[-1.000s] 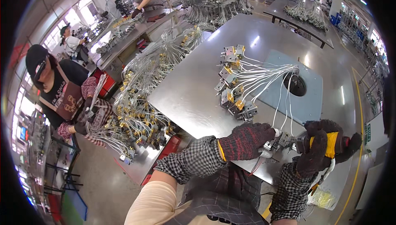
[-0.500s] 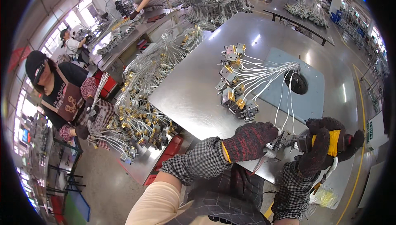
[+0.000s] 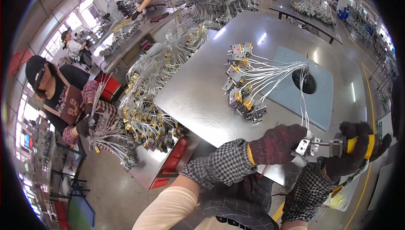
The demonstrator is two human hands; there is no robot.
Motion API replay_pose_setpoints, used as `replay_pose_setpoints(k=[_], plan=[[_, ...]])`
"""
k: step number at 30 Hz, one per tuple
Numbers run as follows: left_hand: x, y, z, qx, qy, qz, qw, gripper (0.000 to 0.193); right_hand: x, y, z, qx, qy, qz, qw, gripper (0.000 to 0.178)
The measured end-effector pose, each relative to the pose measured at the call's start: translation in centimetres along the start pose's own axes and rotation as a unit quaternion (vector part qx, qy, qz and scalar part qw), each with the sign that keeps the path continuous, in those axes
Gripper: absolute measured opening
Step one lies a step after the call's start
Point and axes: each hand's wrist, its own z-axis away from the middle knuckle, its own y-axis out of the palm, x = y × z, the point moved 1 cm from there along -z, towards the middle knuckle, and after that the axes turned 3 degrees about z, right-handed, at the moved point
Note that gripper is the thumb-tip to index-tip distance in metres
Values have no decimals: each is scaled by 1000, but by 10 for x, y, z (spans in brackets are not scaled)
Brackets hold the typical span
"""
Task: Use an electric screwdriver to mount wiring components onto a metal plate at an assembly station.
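My left hand (image 3: pixel 276 144), in a dark red knit glove, pinches a small metal bracket part (image 3: pixel 306 146) with white wires running up from it. My right hand (image 3: pixel 353 154), in a dark glove, grips a black and yellow power screwdriver (image 3: pixel 358 145) whose bit points left into that part. Both hands hover over the near edge of the steel table (image 3: pixel 202 95). A cluster of finished metal parts (image 3: pixel 242 84) with white wires lies further out on the table.
A blue-grey mat (image 3: pixel 322 103) with a round dark hole (image 3: pixel 304 81) lies on the table's right side. Bundles of wired parts (image 3: pixel 145 116) hang at the table's left edge. A person in a cap and apron (image 3: pixel 59 99) handles wires at left; other workers stand further back.
Both hands stay almost in place at the table's near edge; the screwdriver remains pressed to the part. The person at left shifts slightly.
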Motion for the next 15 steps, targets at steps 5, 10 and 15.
replay_pose_setpoints(k=[5,10,15], plan=[[18,-20,7,7,-18,18,1000,65,0,15,6,2,22,-92,996,16],[20,-28,11,14,-50,87,995,66,13,41,33,22,336,-482,809,81],[18,-19,11,21,-61,44,997,68,16,36,17,32,376,-527,761,84]])
